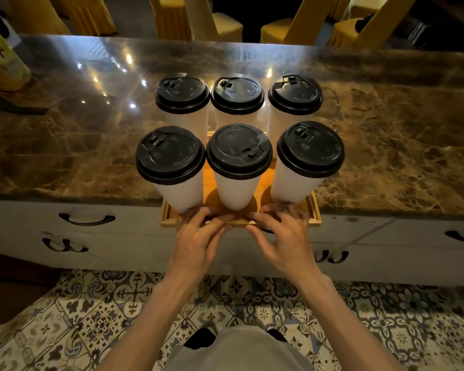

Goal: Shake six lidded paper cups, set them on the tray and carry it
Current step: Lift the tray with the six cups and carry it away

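While both hands hold its near rim, the shallow rectangular wooden tray (pixel 315 211) sits on the glossy brown marble counter (pixel 386 129), its near edge jutting past the counter's front over the white cabinet (pixel 118 245). The left hand (pixel 198 231) and the right hand (pixel 281 231) lie close together at the middle of that rim, fingers curled over the top of the wood and thumbs tucked at its outer face, so each one pinches the tray.

All six tall white paper cups stand upright on the tray in two rows of three, each closed with a black plastic sip lid. The front left cup (pixel 177 194), front middle cup (pixel 236 188) and front right cup (pixel 292 183) stand just behind the fingers. The back left cup (pixel 188 120), back middle cup (pixel 235 117) and back right cup (pixel 281 124) stand behind them. The cup walls are plain, with no print showing. Raised lettering rings each lid, too small to read.

At the far left stands a cream object (pixel 0 60) with dark brush characters, which I cannot make out. Curved dark handles (pixel 86 219) sit on the cabinet, patterned floor tiles (pixel 91 317) lie below, and yellow-covered chairs (pixel 220 25) stand beyond the counter.
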`<control>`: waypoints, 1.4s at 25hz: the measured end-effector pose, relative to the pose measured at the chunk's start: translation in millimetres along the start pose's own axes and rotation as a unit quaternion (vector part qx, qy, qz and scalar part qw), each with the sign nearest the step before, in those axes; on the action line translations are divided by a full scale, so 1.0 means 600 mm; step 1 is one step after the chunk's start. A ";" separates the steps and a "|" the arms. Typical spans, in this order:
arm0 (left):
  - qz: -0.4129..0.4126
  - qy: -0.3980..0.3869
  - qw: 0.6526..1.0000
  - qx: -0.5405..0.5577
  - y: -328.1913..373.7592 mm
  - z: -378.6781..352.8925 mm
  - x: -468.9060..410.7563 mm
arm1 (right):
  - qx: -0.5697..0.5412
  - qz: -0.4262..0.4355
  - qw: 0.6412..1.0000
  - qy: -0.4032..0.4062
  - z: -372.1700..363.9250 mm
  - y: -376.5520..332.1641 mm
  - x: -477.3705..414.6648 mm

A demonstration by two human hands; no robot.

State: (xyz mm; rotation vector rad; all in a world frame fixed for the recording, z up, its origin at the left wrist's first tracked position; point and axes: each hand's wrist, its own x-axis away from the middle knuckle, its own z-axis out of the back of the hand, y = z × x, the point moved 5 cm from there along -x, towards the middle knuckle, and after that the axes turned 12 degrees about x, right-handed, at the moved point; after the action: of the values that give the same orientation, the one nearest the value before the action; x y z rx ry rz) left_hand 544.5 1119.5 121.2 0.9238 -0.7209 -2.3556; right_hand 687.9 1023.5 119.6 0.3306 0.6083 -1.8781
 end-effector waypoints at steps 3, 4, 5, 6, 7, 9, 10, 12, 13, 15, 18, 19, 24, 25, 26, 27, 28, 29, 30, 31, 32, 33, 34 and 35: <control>0.004 -0.010 1.000 -0.004 -0.012 -0.004 -0.034 | -0.005 -0.015 1.000 -0.015 -0.012 0.008 -0.033; 0.002 -0.009 1.000 -0.005 -0.016 -0.005 -0.045 | -0.006 -0.019 1.000 -0.019 -0.016 0.011 -0.044; 0.001 -0.009 1.000 -0.005 -0.019 -0.006 -0.055 | -0.008 -0.022 0.999 -0.023 -0.020 0.013 -0.054; 0.002 -0.009 1.000 -0.005 -0.022 -0.006 -0.064 | -0.010 -0.024 0.999 -0.024 -0.023 0.016 -0.064; 0.004 -0.010 1.000 -0.005 -0.024 -0.006 -0.072 | -0.011 -0.026 0.999 -0.024 -0.027 0.017 -0.072; 0.001 -0.013 1.000 -0.010 -0.030 -0.006 -0.086 | -0.012 -0.025 0.999 -0.024 -0.033 0.019 -0.085; 0.001 -0.016 1.000 -0.013 -0.033 -0.006 -0.093 | -0.011 -0.023 0.999 -0.024 -0.036 0.018 -0.090; 0.008 -0.025 1.000 -0.015 -0.040 -0.006 -0.105 | -0.008 -0.023 0.999 -0.029 -0.043 0.019 -0.098; 0.013 -0.029 0.999 -0.014 -0.043 -0.007 -0.110 | -0.009 -0.025 0.999 -0.032 -0.045 0.021 -0.102; 0.020 -0.035 0.999 -0.005 -0.047 -0.007 -0.119 | -0.018 -0.031 0.998 -0.046 -0.048 0.025 -0.113; 0.036 -0.041 0.998 0.013 -0.050 -0.010 -0.141 | -0.030 -0.028 0.996 -0.080 -0.055 0.035 -0.139; 0.046 -0.043 0.998 0.012 -0.052 -0.012 -0.148 | -0.035 -0.028 0.995 -0.091 -0.058 0.039 -0.148; 0.071 -0.047 0.996 0.013 -0.064 -0.017 -0.180 | -0.039 -0.032 0.993 -0.104 -0.072 0.053 -0.180; 0.073 -0.050 0.996 0.014 -0.067 -0.018 -0.186 | -0.040 -0.033 0.993 -0.105 -0.075 0.054 -0.186; 0.075 -0.054 0.996 0.015 -0.071 -0.019 -0.193 | -0.041 -0.034 0.993 -0.106 -0.077 0.056 -0.192; 0.076 -0.057 0.995 0.015 -0.074 -0.020 -0.200 | -0.043 -0.035 0.993 -0.105 -0.080 0.058 -0.198; 0.077 -0.060 0.995 0.015 -0.076 -0.020 -0.206 | -0.046 -0.038 0.993 -0.107 -0.082 0.059 -0.204; 0.074 -0.059 0.995 0.016 -0.078 -0.020 -0.212 | -0.047 -0.039 0.993 -0.105 -0.084 0.060 -0.210; 0.072 -0.059 0.996 0.017 -0.080 -0.021 -0.217 | -0.046 -0.042 0.992 -0.106 -0.085 0.061 -0.214; 0.069 -0.059 0.996 0.019 -0.083 -0.021 -0.222 | -0.044 -0.042 0.993 -0.102 -0.087 0.062 -0.219; 0.068 -0.061 0.996 0.019 -0.085 -0.021 -0.226 | -0.044 -0.043 0.993 -0.101 -0.088 0.062 -0.221; 0.066 -0.061 0.996 0.020 -0.086 -0.021 -0.230 | -0.042 -0.043 0.994 -0.096 -0.089 0.061 -0.224; 0.066 -0.061 0.996 0.019 -0.087 -0.022 -0.234 | -0.041 -0.048 0.994 -0.094 -0.089 0.060 -0.227; 0.064 -0.059 0.996 0.017 -0.090 -0.022 -0.237 | -0.042 -0.052 0.994 -0.091 -0.090 0.060 -0.230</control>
State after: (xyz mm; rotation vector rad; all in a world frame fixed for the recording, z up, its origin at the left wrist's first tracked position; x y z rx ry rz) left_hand 631.4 1242.7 143.4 0.7330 -0.8449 -2.3050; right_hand 770.5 1150.7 134.1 0.0740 0.5869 -1.9497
